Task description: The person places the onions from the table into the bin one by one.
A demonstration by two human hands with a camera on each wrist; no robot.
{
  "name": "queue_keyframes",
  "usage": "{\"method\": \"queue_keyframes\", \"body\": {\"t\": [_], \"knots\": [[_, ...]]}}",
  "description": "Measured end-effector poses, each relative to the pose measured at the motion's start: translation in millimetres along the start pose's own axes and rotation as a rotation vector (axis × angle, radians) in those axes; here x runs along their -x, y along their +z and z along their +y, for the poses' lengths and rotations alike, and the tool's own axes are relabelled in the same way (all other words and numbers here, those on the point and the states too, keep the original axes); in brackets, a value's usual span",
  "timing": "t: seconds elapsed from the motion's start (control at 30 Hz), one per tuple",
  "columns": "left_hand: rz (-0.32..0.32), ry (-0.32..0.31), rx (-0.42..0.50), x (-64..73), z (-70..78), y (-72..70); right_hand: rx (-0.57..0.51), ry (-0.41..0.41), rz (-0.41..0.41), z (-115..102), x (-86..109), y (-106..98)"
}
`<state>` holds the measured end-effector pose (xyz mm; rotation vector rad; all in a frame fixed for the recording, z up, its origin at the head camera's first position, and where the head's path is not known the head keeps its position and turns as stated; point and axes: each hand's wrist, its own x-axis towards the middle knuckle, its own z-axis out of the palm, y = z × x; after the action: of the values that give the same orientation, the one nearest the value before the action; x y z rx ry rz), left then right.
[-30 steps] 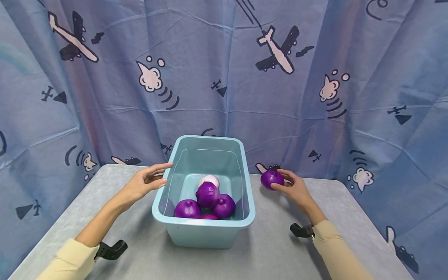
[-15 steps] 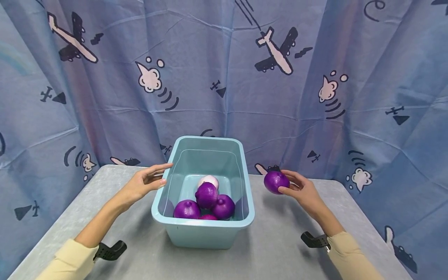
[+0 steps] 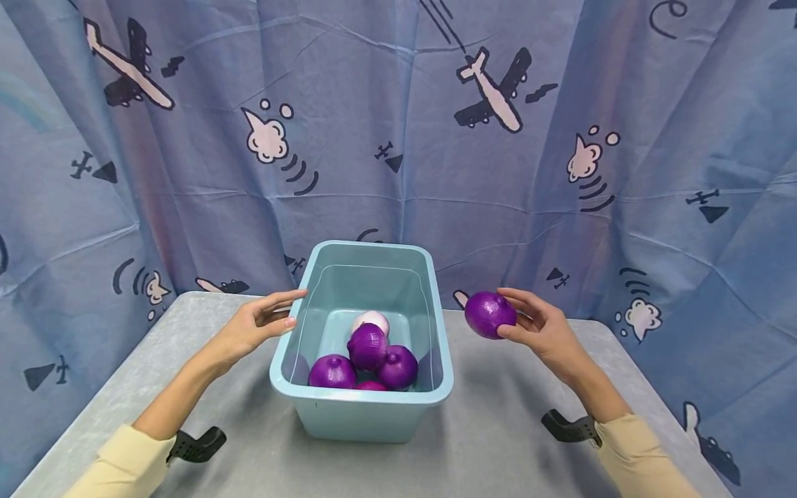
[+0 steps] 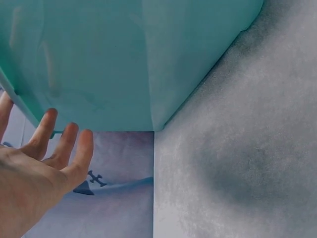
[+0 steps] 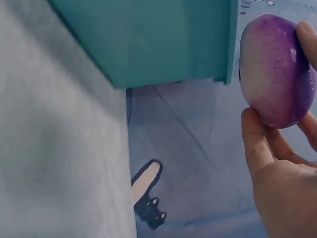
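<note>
My right hand pinches a purple onion between thumb and fingers, to the right of a light blue plastic bin. Seen from the right wrist, the onion fades to a pale pinkish white on one side. My left hand has its fingertips at the bin's left rim, the fingers loosely bent; the left wrist view shows them spread beside the bin's wall. Inside the bin lie several purple onions, a whitish onion behind them and a magenta piece mostly hidden by the front rim.
The bin stands on a grey table. A blue curtain printed with airplanes hangs right behind the table's far edge. Black wrist camera mounts sit at both cuffs.
My right hand has lifted the onion from the table, drawing it first a little right and nearer, then higher. The left hand has stayed at the rim.
</note>
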<state>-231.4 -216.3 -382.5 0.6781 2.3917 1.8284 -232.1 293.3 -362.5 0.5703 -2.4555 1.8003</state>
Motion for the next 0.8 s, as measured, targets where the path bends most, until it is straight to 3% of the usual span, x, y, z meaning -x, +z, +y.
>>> {"method": "queue_keyframes", "body": {"t": [0.53,0.8], "knots": [[-0.022,-0.059,0.021,-2.2,6.3,-2.3,-0.028,-0.063,-0.04,-38.2,-16.6,20.6],[-0.024,-0.066,0.058,-2.5,5.4,-2.7,-0.146,-0.119,-0.124,-49.1,-30.3,38.1]]}}
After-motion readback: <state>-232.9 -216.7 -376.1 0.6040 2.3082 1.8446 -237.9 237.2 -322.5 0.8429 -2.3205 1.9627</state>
